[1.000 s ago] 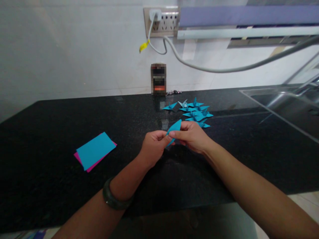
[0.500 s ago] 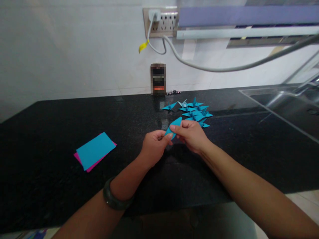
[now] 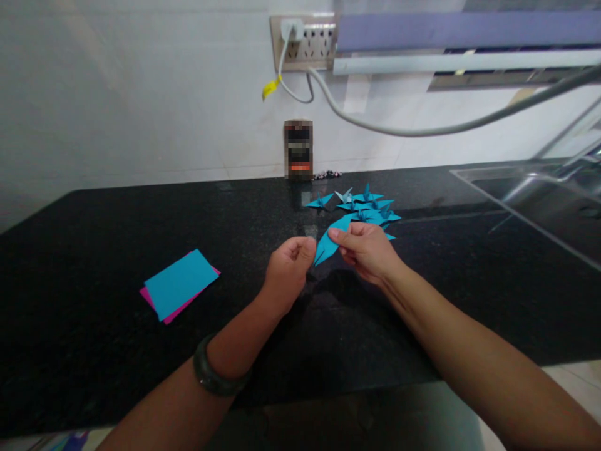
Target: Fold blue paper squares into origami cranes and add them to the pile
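Observation:
Between thumb and fingers, my right hand (image 3: 370,250) pinches a folded piece of blue origami paper (image 3: 332,241). The piece is long and narrow, slanted, with a split showing at its lower left tip. My left hand (image 3: 292,266) is closed just left of that tip, thumb against curled fingers, and nothing shows in its grip. Behind the right hand, several folded blue paper cranes (image 3: 375,216) sit in a cluster on the dark counter. A paler crane (image 3: 345,196) is among them, and one blue crane (image 3: 320,201) stands a little apart to the left.
A stack of blue and pink paper sheets (image 3: 181,285) lies on the black countertop (image 3: 94,250) at left. A phone-like object (image 3: 298,150), blurred out, leans on the wall beside a beaded strap (image 3: 327,175). A sink (image 3: 554,207) is at right; a cable (image 3: 404,132) hangs above.
My left hand has come off the folded paper and moved slightly left. My right hand still holds the piece, shifted a little right, and its split lower tip now shows.

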The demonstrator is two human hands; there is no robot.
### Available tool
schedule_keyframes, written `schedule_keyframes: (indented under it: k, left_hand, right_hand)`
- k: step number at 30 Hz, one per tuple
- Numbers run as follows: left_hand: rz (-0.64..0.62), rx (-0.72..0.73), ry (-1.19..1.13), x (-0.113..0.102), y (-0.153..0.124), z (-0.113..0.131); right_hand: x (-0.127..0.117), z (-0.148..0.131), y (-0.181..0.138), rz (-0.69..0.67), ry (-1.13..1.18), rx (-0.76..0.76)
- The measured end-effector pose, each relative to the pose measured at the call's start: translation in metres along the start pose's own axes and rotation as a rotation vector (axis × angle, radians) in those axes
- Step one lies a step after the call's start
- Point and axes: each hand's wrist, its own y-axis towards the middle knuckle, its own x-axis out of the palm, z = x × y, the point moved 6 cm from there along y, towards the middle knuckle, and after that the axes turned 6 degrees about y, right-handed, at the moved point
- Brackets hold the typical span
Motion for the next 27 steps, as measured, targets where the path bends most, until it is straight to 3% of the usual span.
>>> schedule_keyframes:
  k: [3, 7, 10, 13, 16, 21, 27]
  left_hand:
    - [-0.119, 0.016, 0.005, 0.007, -0.001, 0.003]
    - [-0.116, 0.013, 0.056, 0.005, -0.001, 0.003]
    - [-0.090, 0.000, 0.058, 0.003, -0.001, 0.000]
    - [-0.050, -0.012, -0.085, 0.002, -0.001, 0.000]
    - [-0.050, -0.050, -0.179, 0.004, -0.001, -0.001]
    - [0.028, -0.088, -0.239, 0.000, -0.001, -0.002]
    - [0.010, -0.082, -0.235, 0.002, -0.001, -0.003]
  right_hand:
    - [0.009, 0.007, -0.004, -0.050, -0.061, -0.017]
    - [0.008, 0.011, -0.001, -0.050, -0.039, 0.008]
    - [-0.001, 0.001, 0.001, -0.023, -0.094, -0.078]
    - [0.003, -0.006, -0.001, -0.137, -0.253, -0.143]
    - [0.011, -0.004, -0.004, -0.248, -0.274, -0.173]
    - [0.007, -0.004, -0.005, -0.060, -0.222, -0.374]
    - [0.007, -0.002, -0.007, -0.042, -0.321, -0.389]
